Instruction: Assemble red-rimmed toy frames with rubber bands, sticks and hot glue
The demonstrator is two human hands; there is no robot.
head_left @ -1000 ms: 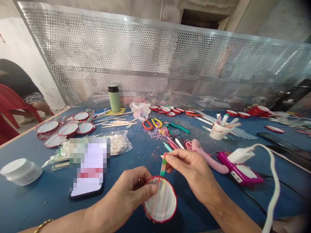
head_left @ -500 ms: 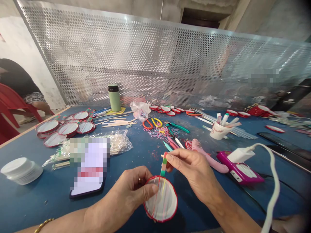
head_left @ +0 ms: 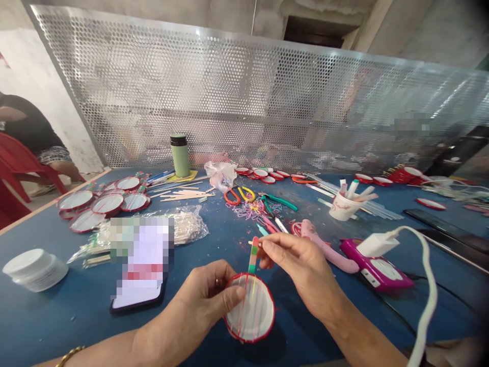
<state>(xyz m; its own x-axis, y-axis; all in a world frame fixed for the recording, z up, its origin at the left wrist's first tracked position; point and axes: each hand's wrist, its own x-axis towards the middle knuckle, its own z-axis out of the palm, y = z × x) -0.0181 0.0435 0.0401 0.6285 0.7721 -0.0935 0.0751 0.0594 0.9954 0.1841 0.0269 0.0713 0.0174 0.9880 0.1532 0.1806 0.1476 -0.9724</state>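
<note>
A small toy banjo has a round white body with a red rim (head_left: 257, 311) and several thin coloured strings across it. Its neck, a flat craft stick (head_left: 253, 255) with red, green and pink bands, points away from me. My left hand (head_left: 214, 295) grips the body at its left edge, thumb on the face. At the top of the neck, my right hand (head_left: 292, 260) pinches a short pale stick that lies across the neck tip; its fingertips partly hide the stick.
A phone (head_left: 141, 270), a bag of sticks (head_left: 183, 224) and a white jar (head_left: 34, 270) lie left. Ahead are rubber bands (head_left: 248, 209), pliers (head_left: 280, 201) and a cup of pens (head_left: 344, 206). A pink glue gun (head_left: 328, 247) and purple power strip (head_left: 376, 265) lie right.
The toy banjo has shifted slightly left and away from me, its neck tilting a little to the left. My right fingers now sit just right of the neck tip, with the pale stick showing more.
</note>
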